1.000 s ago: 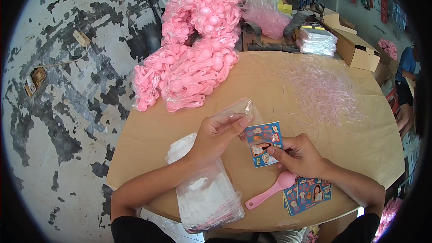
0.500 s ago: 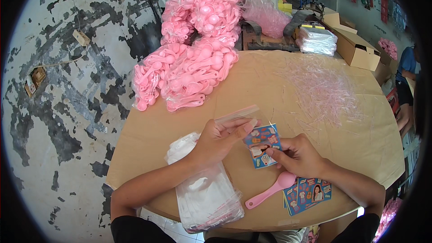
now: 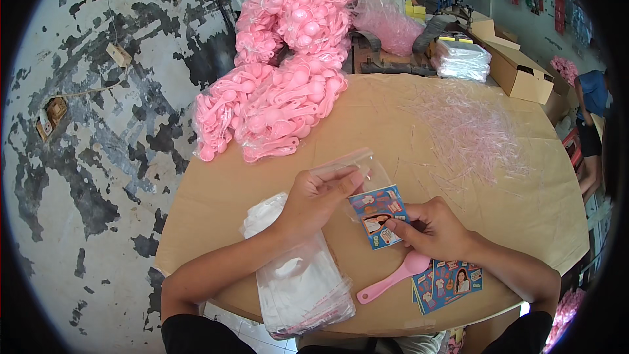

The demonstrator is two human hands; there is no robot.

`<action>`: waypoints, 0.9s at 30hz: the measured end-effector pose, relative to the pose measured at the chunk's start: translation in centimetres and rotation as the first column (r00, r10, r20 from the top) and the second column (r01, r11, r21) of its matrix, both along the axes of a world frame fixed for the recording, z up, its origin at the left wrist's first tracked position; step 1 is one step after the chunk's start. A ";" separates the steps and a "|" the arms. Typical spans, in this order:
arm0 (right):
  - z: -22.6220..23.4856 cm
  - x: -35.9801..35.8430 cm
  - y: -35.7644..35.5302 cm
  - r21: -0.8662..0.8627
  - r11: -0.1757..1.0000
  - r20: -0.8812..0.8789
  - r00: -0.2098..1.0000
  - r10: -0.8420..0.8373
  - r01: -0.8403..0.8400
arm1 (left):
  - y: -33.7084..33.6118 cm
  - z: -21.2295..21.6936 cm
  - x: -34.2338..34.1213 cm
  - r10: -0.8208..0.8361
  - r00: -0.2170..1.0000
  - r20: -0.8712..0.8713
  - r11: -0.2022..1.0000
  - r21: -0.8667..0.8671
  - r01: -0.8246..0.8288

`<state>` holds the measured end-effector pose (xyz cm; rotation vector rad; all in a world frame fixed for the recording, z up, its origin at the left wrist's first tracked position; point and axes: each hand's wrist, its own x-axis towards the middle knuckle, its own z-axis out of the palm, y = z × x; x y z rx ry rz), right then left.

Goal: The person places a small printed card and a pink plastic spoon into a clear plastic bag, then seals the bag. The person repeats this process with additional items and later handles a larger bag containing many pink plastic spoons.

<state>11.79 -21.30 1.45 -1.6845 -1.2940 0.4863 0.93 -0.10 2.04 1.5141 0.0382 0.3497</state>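
Note:
My left hand (image 3: 327, 195) is closed on a clear plastic bag (image 3: 372, 169), its upper edge sticking out past the fingers. Between the thumb and fingers of my right hand (image 3: 436, 228) is a blue printed card (image 3: 379, 213) with small pictures on it. The card's upper end meets the bag; whether it is inside the bag's mouth I cannot tell. Below my right hand lies a pink measuring spoon (image 3: 396, 276), beside several more blue cards (image 3: 452, 283). A stack of clear bags (image 3: 304, 285) lies under my left forearm.
Bags full of pink spoons (image 3: 288, 98) are heaped at the table's far left. Thin clear plastic sticks (image 3: 472, 131) are scattered at the right. Behind them stand packed clear bags (image 3: 462, 59) and a cardboard box (image 3: 517, 72). Another person (image 3: 593, 111) is at the far right.
The card has tilted and shifted slightly left and down in my right hand. My left hand has moved a little left, and more of the bag shows.

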 end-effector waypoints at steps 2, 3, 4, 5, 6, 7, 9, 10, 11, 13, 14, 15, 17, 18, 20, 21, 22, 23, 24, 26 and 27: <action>-0.2 0.1 0.0 0.012 1.000 -0.027 1.000 -0.013 0.013 | 0.6 -0.3 0.2 0.002 1.000 0.017 1.000 -0.014 -0.002; -0.3 0.1 0.0 0.023 0.999 -0.057 0.998 -0.028 0.029 | 0.7 -0.3 0.2 0.003 0.999 0.032 1.000 -0.029 -0.002; -0.3 0.1 -0.1 0.024 0.999 -0.056 0.998 -0.027 0.028 | 0.7 -0.2 0.2 0.004 0.999 0.033 1.000 -0.029 -0.003; -0.2 0.1 -0.1 0.023 0.999 -0.060 0.998 -0.027 0.028 | 0.6 -0.1 0.1 -0.014 0.999 0.040 1.000 -0.003 0.014; -0.2 0.1 -0.1 0.022 0.999 -0.064 0.998 -0.027 0.029 | 0.4 0.0 0.1 -0.031 0.998 0.045 0.999 0.022 0.030; -0.3 0.0 -0.1 0.022 0.999 -0.064 0.998 -0.028 0.029 | 0.2 0.0 0.0 -0.032 0.998 0.045 0.999 0.022 0.031; -0.5 -0.1 0.0 0.081 0.996 -0.043 0.999 -0.020 0.023 | -0.2 0.1 -0.2 -0.046 0.999 -0.030 0.996 0.077 0.048; -0.5 -0.1 0.0 0.081 0.996 -0.043 0.999 -0.020 0.024 | -0.3 0.3 -0.2 -0.046 0.998 -0.031 0.996 0.077 0.048; -0.4 -0.1 0.0 0.064 0.997 -0.047 0.998 -0.038 0.041 | -0.5 0.5 -0.2 -0.039 0.999 -0.011 0.998 0.046 0.039; -0.4 0.0 0.0 0.049 0.997 -0.049 0.997 -0.056 0.058 | -0.4 0.8 -0.1 -0.031 0.999 0.009 0.999 0.016 0.031; -0.5 0.0 0.0 0.045 0.996 -0.069 0.995 -0.069 0.072 | -0.2 0.9 -0.1 -0.045 0.999 -0.014 0.999 0.001 0.045; -0.6 0.0 0.0 0.040 0.996 -0.090 0.993 -0.082 0.085 | -0.1 0.9 -0.1 -0.060 0.997 -0.037 0.998 -0.014 0.059; -0.8 0.2 0.0 0.028 0.997 -0.087 0.993 -0.074 0.076 | -0.3 0.7 -0.1 -0.044 0.998 -0.035 0.999 0.002 0.044; -0.9 0.2 0.0 0.016 0.998 -0.085 0.994 -0.066 0.068 | -0.4 0.6 -0.1 -0.029 0.999 -0.032 0.999 0.019 0.030; -0.9 0.3 0.0 -0.010 0.999 -0.043 0.998 -0.046 0.046 | -0.6 0.6 -0.2 -0.039 0.998 -0.052 0.999 0.031 0.041; -0.9 0.3 0.1 -0.036 0.999 -0.001 1.000 -0.025 0.025 | -0.7 0.6 -0.3 -0.049 0.996 -0.071 0.998 0.043 0.052; -0.5 0.2 -0.1 -0.036 0.999 -0.002 1.000 -0.027 0.027 | -0.7 0.7 -0.4 -0.051 0.996 -0.072 0.998 0.043 0.054; 0.2 0.2 -0.2 -0.056 0.998 0.062 0.997 0.039 -0.035 | -0.7 0.9 -0.5 -0.138 0.985 -0.100 0.985 0.090 0.147; 0.6 0.1 -0.4 -0.081 0.992 0.125 0.987 0.105 -0.096 | -0.7 1.0 -0.6 -0.222 0.966 -0.133 0.962 0.133 0.239; 0.4 0.2 -0.3 -0.096 0.990 0.140 0.984 0.114 -0.102 | -0.8 0.8 -0.6 -0.225 0.968 -0.115 0.962 0.130 0.240; 0.3 0.3 -0.3 -0.111 0.988 0.155 0.980 0.123 -0.106 | -0.8 0.8 -0.6 -0.229 0.969 -0.096 0.962 0.129 0.240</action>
